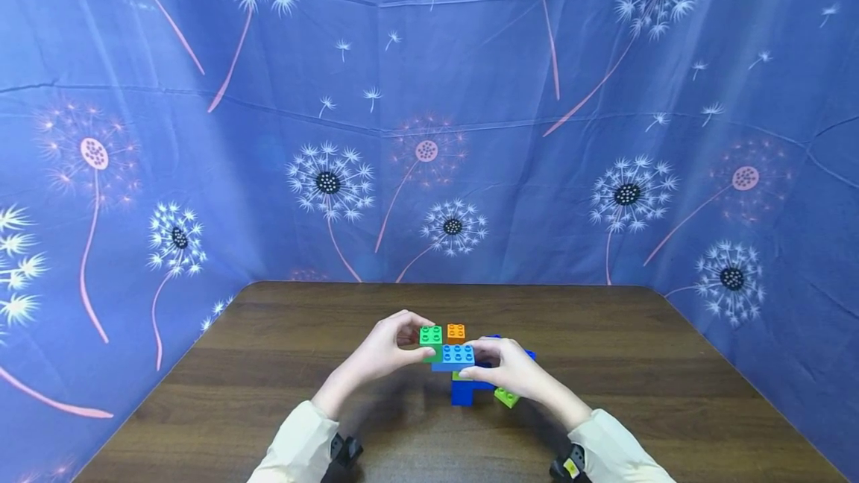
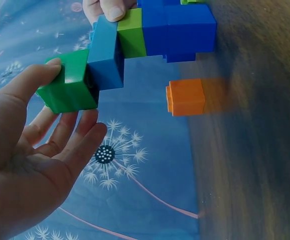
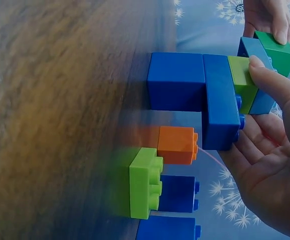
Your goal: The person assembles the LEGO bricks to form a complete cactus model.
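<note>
My left hand [image 1: 385, 349] pinches a green brick [image 1: 431, 335] between thumb and fingers, at the left end of a light blue brick [image 1: 458, 354]. My right hand [image 1: 510, 370] grips the right end of that light blue brick, its thumb overlapping the seam with the lime brick [image 3: 240, 75] below. Under the lime brick come a longer dark blue brick [image 3: 220, 107] and, lowest, another dark blue brick [image 3: 176, 80] close to the tabletop. Both hands thus hold one stepped stack, the green brick uppermost. In the head view, the right hand hides part of it.
Behind the stack, an orange brick [image 1: 456, 332] stands on the wooden table [image 1: 268, 393]. Beside the right hand lies a loose lime brick [image 1: 506, 398]. Two more dark blue bricks [image 3: 178, 194] stand near it, partly hidden by the hand in the head view. A patterned blue cloth [image 1: 523, 170] hangs behind.
</note>
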### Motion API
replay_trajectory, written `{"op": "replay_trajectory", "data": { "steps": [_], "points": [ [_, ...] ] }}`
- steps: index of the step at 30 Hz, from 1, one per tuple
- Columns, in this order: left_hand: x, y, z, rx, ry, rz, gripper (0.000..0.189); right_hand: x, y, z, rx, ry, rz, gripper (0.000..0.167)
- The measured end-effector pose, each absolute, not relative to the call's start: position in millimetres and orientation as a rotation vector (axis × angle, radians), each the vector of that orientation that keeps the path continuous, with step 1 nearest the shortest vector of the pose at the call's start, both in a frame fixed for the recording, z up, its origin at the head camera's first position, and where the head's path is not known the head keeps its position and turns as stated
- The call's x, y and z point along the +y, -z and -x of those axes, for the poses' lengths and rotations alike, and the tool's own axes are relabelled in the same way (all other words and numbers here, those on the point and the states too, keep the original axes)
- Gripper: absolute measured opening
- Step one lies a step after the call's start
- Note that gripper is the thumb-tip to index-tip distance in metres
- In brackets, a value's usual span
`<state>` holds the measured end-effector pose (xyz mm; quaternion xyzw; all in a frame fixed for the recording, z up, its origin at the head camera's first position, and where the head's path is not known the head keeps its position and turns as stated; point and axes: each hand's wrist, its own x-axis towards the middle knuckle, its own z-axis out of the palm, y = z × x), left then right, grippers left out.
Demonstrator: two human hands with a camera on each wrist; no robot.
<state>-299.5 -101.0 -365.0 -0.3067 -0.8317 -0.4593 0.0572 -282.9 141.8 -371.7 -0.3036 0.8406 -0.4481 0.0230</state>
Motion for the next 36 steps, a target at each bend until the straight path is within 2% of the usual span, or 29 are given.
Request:
{"op": "replay_trajectory", "data": {
  "steps": [12, 20, 36],
  "points": [
    [-103.2, 364.3, 297.5, -2.572, 1.358, 0.954, 0.041, 142.4, 372.8, 281.8, 2.592, 1.360, 0.984, 0.033],
    [-97.5, 369.3, 300.3, -2.596, 1.380, 0.941, 0.053, 144.4, 395.8, 298.4, 2.622, 1.352, 0.987, 0.033],
    [-89.1, 373.6, 304.7, -2.624, 1.482, 0.961, 0.050, 145.4, 399.0, 299.6, 2.558, 1.418, 1.037, 0.033]
  ]
}}
